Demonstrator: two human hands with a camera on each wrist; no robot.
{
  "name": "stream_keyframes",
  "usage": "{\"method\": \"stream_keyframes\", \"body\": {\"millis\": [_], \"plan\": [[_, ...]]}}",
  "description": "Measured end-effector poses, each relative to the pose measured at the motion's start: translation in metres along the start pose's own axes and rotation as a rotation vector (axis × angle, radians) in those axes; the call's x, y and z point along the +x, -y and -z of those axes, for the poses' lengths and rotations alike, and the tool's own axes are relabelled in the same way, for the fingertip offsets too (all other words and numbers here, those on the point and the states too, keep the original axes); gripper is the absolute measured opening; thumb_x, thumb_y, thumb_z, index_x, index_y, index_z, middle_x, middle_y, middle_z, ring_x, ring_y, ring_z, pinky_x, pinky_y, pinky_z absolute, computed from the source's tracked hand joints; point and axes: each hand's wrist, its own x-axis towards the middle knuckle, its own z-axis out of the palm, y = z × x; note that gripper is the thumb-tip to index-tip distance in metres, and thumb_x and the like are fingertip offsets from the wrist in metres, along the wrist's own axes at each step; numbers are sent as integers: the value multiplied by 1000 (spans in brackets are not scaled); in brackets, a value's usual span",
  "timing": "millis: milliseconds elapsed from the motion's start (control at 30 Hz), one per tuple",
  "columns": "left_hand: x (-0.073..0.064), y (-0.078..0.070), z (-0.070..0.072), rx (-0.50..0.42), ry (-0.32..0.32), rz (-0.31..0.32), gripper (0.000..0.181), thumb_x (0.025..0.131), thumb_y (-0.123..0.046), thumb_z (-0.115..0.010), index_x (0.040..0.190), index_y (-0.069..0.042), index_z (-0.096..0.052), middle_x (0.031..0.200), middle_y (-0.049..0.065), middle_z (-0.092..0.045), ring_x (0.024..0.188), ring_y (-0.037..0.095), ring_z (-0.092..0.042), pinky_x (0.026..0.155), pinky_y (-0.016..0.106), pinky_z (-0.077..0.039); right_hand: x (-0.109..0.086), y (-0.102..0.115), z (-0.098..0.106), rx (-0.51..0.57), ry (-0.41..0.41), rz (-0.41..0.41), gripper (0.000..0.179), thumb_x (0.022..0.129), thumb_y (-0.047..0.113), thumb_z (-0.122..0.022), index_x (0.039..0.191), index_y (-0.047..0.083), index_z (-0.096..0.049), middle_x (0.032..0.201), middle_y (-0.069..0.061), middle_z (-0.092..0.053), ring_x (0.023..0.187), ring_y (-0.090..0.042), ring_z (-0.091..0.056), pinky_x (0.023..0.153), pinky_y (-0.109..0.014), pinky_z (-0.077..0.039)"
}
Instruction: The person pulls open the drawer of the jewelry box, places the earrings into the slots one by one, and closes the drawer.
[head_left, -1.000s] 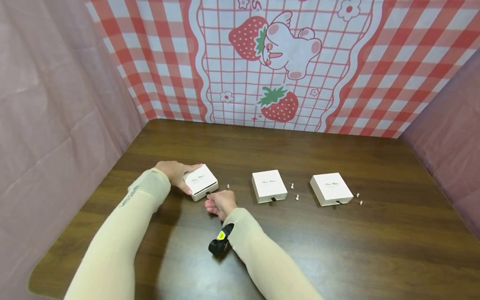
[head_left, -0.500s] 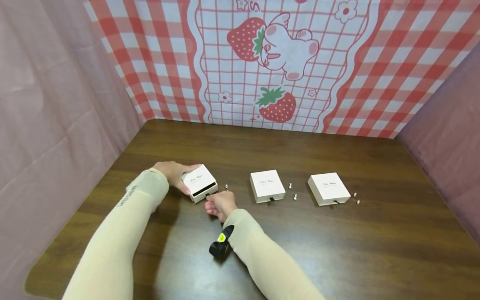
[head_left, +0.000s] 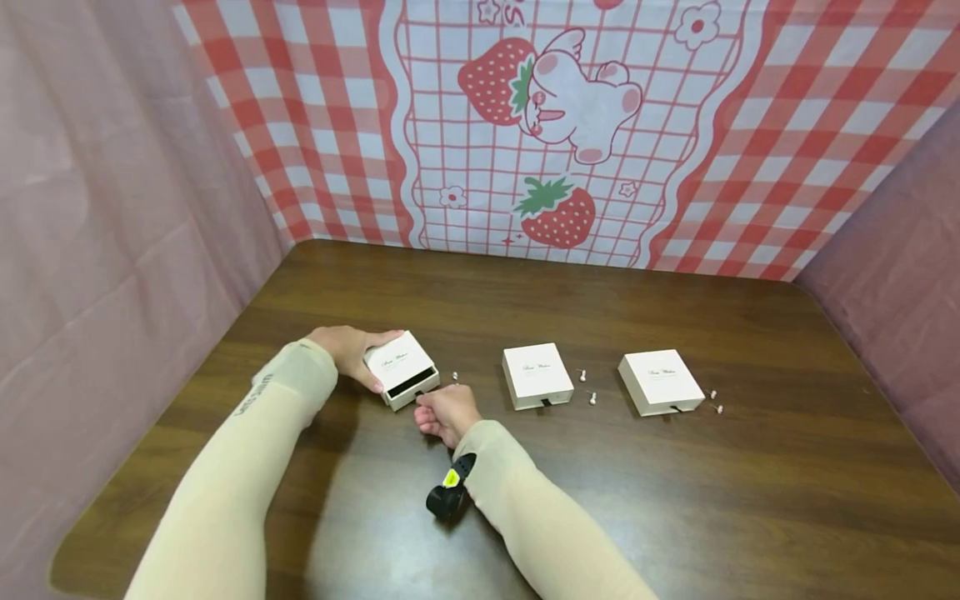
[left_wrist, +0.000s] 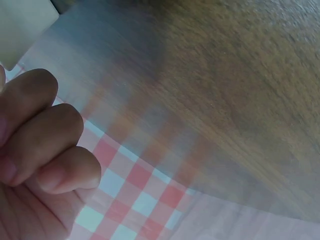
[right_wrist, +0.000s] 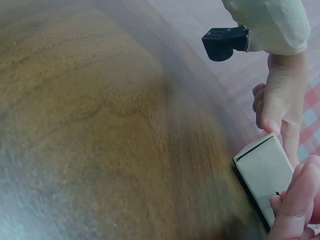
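Observation:
A small white drawer-style gift box (head_left: 395,358) with green lettering lies at the left of the table. My left hand (head_left: 347,348) grips its outer sleeve between thumb and fingers. At the front, my right hand (head_left: 448,412) pinches the short black pull tab (right_wrist: 278,193). The box's inner drawer (head_left: 415,389) stands partly out, with a dark interior showing in the gap. In the left wrist view, curled fingers (left_wrist: 47,135) of the left hand sit below a corner of the box (left_wrist: 25,30). A small white stud, probably an earring (head_left: 454,377), lies just right of the box.
Two similar closed boxes, a middle one (head_left: 537,372) and a right one (head_left: 662,379), stand on the brown wooden table (head_left: 675,500). Small white earrings (head_left: 592,398) lie beside each. A checked strawberry cloth (head_left: 555,125) hangs behind, with pink curtains (head_left: 112,208) at the sides.
My right hand has drawn the tab slightly toward me and right, and the drawer has slid out, widening the dark gap. The left hand keeps its grip on the sleeve.

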Motion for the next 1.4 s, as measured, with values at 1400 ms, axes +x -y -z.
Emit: {"method": "stream_keyframes", "body": {"millis": [1400], "plan": [[-5, -6, 3, -32, 23, -2, 104, 73, -55, -77, 153, -17, -21, 137, 24, -50, 110, 33, -55, 91, 46, -43, -5, -3, 20, -195, 43, 7, 27, 83, -5, -61, 62, 7, -51, 43, 6, -38, 32, 2, -27, 34, -12, -22]]}}
